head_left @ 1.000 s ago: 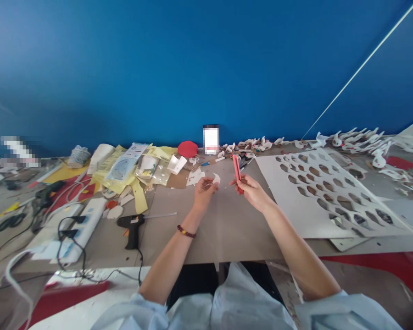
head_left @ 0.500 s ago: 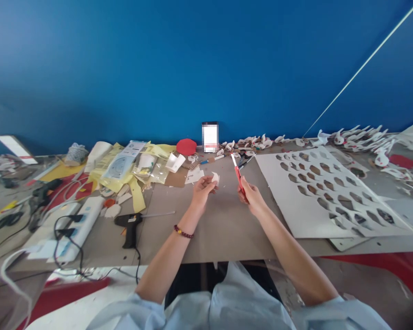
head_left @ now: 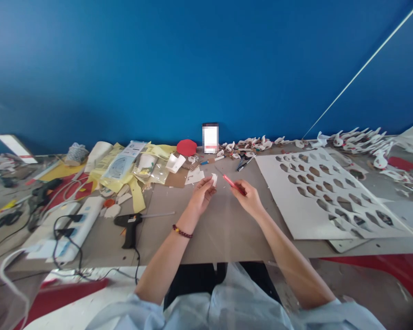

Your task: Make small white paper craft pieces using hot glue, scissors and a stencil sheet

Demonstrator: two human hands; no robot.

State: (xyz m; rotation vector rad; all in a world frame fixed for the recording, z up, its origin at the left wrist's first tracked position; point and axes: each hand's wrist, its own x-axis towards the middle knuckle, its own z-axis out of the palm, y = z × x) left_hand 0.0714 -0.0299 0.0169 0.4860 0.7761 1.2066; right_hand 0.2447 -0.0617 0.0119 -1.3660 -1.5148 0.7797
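Observation:
My left hand is closed on a small white cut-out piece, pinching it between thumb and fingers above the table. My right hand grips a red-handled craft knife. Its thin blade points up and to the left, towards the white piece, with a gap between them. The fingers cover part of the handle. Behind the hands lie a dark pair of slim tools and a scrap of white paper.
To the right is a white sheet with rows of cut-out holes. White curved pieces are piled along the back. On the left are a black glue gun with its cord, a power strip and yellow packaging.
My right hand has turned the knife from upright to slanting left, bringing its tip nearer the white piece. In my left hand, the piece has turned and looks narrower.

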